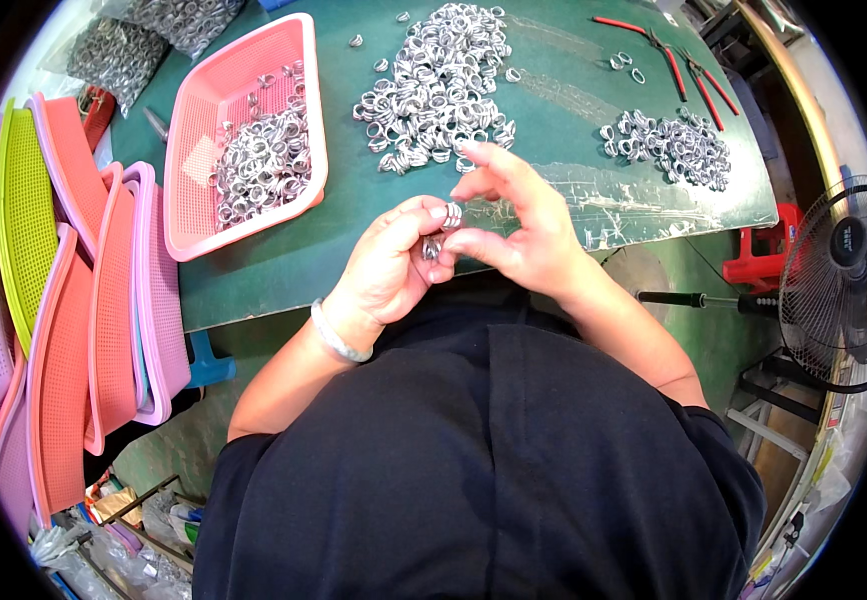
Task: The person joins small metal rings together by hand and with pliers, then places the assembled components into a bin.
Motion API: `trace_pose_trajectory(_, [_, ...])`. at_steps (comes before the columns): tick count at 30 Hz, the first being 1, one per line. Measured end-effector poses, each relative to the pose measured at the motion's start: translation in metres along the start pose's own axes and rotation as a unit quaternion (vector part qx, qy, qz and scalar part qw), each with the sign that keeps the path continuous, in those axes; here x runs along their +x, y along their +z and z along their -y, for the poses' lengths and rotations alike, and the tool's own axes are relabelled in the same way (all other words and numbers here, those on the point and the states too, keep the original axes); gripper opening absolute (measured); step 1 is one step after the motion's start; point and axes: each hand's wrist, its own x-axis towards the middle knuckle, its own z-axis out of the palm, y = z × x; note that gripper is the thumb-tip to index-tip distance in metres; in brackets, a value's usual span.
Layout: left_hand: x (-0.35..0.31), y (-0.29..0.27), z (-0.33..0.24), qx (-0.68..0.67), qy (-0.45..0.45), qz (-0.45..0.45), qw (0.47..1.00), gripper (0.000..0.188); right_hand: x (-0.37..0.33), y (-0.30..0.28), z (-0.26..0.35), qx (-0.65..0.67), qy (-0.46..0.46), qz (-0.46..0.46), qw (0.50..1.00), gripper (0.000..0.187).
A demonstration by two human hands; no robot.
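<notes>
My left hand (391, 258), with a pale bangle at the wrist, is closed on a few silver metal rings (453, 215) held between thumb and fingers. More of them (432, 245) show lower in its grip. My right hand (524, 225) is beside it, thumb and fingers spread apart, the thumb tip close to the held rings; I see nothing between its fingers. Just beyond both hands lies a large heap of silver rings (434, 90) on the green table (344, 270). At left, a pink plastic basket (194, 190) holds another pile of rings (266, 165).
A smaller ring pile (669, 148) lies at the table's right, near two red-handled pliers (676, 72) (711, 90). Stacked colored baskets (64, 280) stand at far left, below bags of rings (119, 55). At right are a fan (834, 285) and a red stool (762, 252).
</notes>
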Motion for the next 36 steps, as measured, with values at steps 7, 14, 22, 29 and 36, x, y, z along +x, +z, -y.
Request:
trace_pose_trajectory(7, [0.002,-0.009,-0.001,-0.006,0.060,0.012,0.998,0.005,0.019,-0.008,-0.027,-0.192,-0.010,-0.001,0.981,0.036])
trace_pose_trajectory(14, [0.002,-0.006,-0.006,-0.011,0.045,0.008,0.999,0.008,0.023,-0.002,-0.028,-0.266,-0.022,0.049,0.962,0.038])
trace_pose_trajectory(22, [0.002,-0.001,-0.007,0.047,0.042,-0.026,0.998,0.014,0.018,-0.004,-0.023,-0.072,0.077,0.026,0.994,0.035])
trace_pose_trajectory(29, [0.004,0.014,-0.007,0.115,0.063,-0.073,0.989,0.021,0.014,-0.004,-0.006,0.187,0.190,-0.004,0.964,0.037])
trace_pose_trajectory(36, [0.004,0.015,-0.002,0.187,0.120,-0.064,0.973,0.020,0.007,-0.001,-0.004,0.220,0.185,-0.010,0.958,0.038])
